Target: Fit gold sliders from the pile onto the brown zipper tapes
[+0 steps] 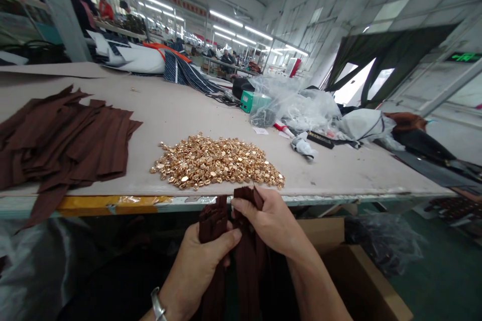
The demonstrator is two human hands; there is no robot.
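My left hand (205, 256), a bracelet at its wrist, is closed around a bundle of dark brown zipper tapes (213, 223) just in front of the table edge. Beside it, my right hand (269, 218) pinches the upper ends of more brown zipper tapes (246, 256), which hang down between my forearms. Both bundles are held upright, their lower ends dropping toward my lap. Behind my hands, on the table, spreads a pile of small shiny gold metal pieces (218, 160) that look like zipper sliders. A heap of brown zipper tapes (68, 140) lies to the left, one end drooping over the edge.
The table (150, 100) has a front edge with yellow tape (113, 205). Toward the back right are a green box (248, 102), clear plastic bags (301, 105) and a black tray (320, 139). An open cardboard box (369, 281) stands below right. People work in the far background.
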